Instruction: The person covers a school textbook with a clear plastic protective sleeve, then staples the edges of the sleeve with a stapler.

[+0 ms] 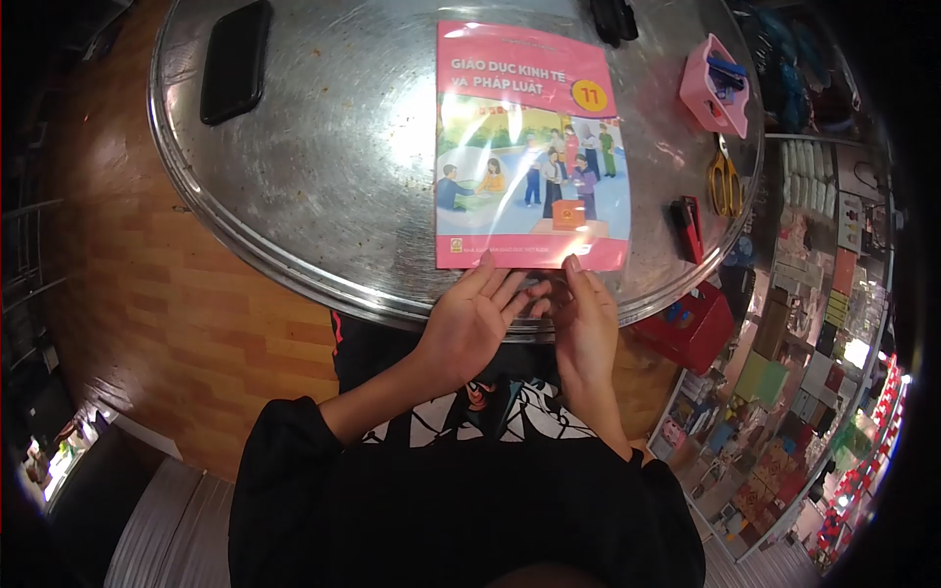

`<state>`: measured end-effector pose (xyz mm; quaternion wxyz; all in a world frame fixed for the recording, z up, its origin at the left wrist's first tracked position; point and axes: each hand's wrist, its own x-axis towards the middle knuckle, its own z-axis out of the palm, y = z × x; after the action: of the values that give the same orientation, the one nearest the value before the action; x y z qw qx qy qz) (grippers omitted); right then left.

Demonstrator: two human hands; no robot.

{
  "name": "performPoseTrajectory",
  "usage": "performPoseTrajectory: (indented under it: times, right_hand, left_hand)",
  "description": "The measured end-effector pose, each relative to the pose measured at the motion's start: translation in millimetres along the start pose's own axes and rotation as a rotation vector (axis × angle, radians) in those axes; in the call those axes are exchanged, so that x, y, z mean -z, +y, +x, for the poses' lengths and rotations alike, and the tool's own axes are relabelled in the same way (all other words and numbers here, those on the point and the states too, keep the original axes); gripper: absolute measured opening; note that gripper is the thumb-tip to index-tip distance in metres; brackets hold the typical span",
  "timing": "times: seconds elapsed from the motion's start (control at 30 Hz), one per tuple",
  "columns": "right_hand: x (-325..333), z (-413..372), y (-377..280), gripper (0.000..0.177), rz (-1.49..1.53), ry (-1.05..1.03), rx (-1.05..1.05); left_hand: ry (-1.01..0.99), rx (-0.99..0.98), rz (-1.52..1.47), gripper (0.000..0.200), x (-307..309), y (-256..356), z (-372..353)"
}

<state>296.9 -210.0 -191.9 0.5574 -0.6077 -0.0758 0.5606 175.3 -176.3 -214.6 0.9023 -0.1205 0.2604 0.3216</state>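
A pink-edged book (529,147) with a glossy, clear-looking cover lies on the round metal table (323,147). Its front shows drawn people and the number 11. At the book's bottom edge, my left hand (466,323) has its thumb on the lower left part and its other fingers apart, palm up. My right hand (586,323) has its thumb at the lower right part of the same edge. Its other fingers are curled below the edge. Both hands are at the table's near rim.
A black phone (235,61) lies at the table's left. On the right are a pink holder (714,93), yellow-handled scissors (724,186) and a red stapler (689,230). A black object (615,20) sits at the top. A red container (691,328) stands beyond the right rim.
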Motion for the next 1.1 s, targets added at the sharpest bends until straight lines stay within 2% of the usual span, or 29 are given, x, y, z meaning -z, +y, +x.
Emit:
performPoseTrajectory:
  times: [0.07,0.27,0.33,0.4,0.57,0.6,0.67,0.73,0.77,0.83,0.87,0.93,1.03,1.1]
  right_hand:
    - [4,1,3,0.02,0.006,0.054,0.056]
    - [7,2,-1,0.016,-0.017,0.047,0.102]
    - [12,6,-4,0.016,0.208,0.09,0.115]
    - [23,11,-10,0.017,0.257,0.098,0.118]
    - [41,17,-15,0.028,0.413,0.14,0.134]
    - [51,17,-20,0.034,0.409,0.171,0.24]
    - [65,20,-41,0.036,0.04,0.434,0.563]
    - [85,26,-63,0.038,-0.391,0.552,0.809]
    - [95,33,-70,0.038,-0.389,0.552,0.809]
    - [115,54,-78,0.042,-1.065,0.583,0.906]
    - [124,67,-77,0.042,-1.064,0.586,0.911]
    - [133,88,-71,0.044,-1.454,0.567,0.837]
    - [123,95,-71,0.044,-1.442,0.623,0.748]
    - [122,95,-69,0.043,-1.374,0.598,0.791]
  left_hand:
    - [0.011,-0.004,-0.011,0.036,-6,1,-1]
    - [-0.08,0.035,0.02,0.032,-2,-1,11]
    - [-0.051,0.016,0.033,0.031,-3,-1,13]
    - [-0.016,0.003,0.04,0.03,-3,-3,13]
    - [-0.016,-0.017,0.029,0.03,-3,-3,12]
    - [-0.019,-0.014,0.033,0.03,-4,-2,12]
    - [0.05,-0.029,0.015,0.029,-5,-2,13]
    - [0.057,-0.038,0.011,0.027,-7,-2,15]
    - [0.067,-0.044,0.006,0.026,-8,-2,15]
    - [0.096,-0.048,-0.009,0.024,-9,-2,19]
    - [0.124,-0.055,-0.027,0.023,-10,-3,22]
    - [0.139,-0.063,-0.021,0.022,-12,-3,25]
    - [0.15,-0.084,-0.028,0.022,-11,-2,31]
    - [0.144,-0.083,-0.032,0.022,-11,-2,32]
